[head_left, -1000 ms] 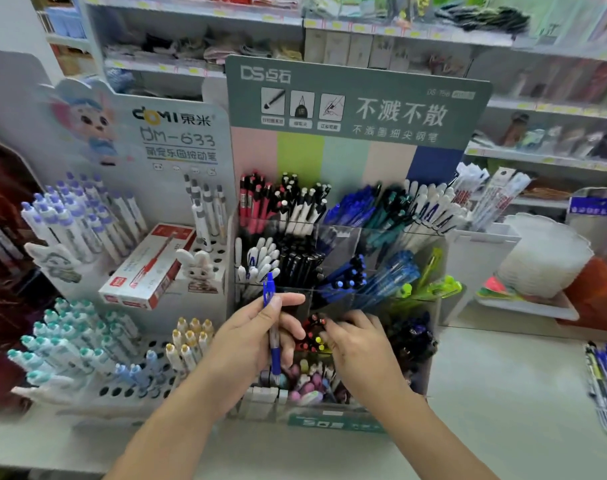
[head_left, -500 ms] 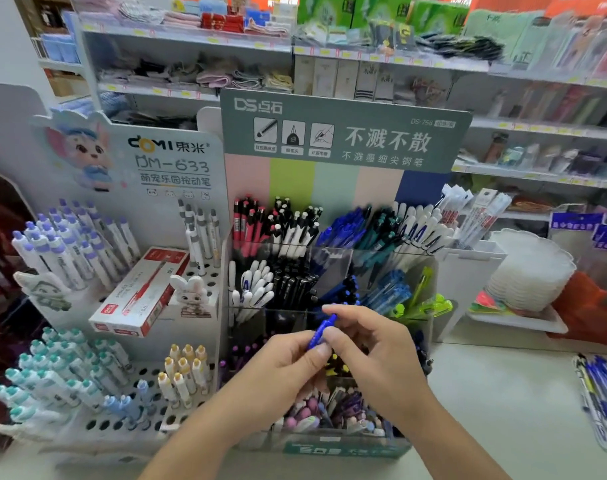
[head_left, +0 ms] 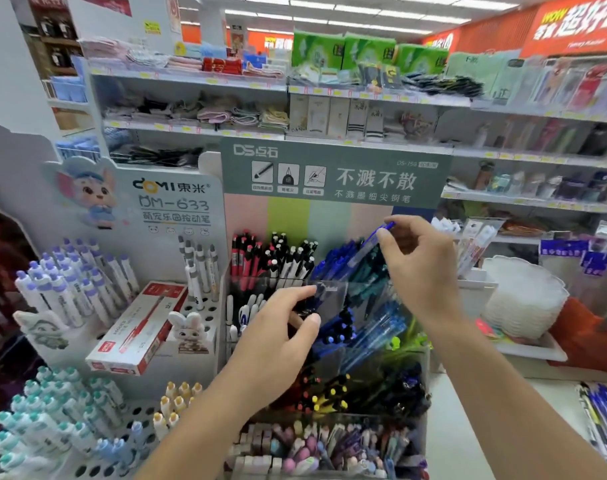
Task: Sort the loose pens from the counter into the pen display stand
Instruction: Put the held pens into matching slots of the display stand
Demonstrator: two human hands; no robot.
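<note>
Right hand (head_left: 421, 268) pinches blue pen (head_left: 371, 242) at fingertips, above pen display stand (head_left: 330, 292); lower barrel blurred. Left hand (head_left: 278, 344) fingers loosely curled, contact unclear.

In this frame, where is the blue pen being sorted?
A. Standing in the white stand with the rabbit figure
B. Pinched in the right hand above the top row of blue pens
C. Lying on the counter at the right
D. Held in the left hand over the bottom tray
B: the right hand pinches the blue pen near its upper end, angled down toward the blue pens in the top row.
</note>
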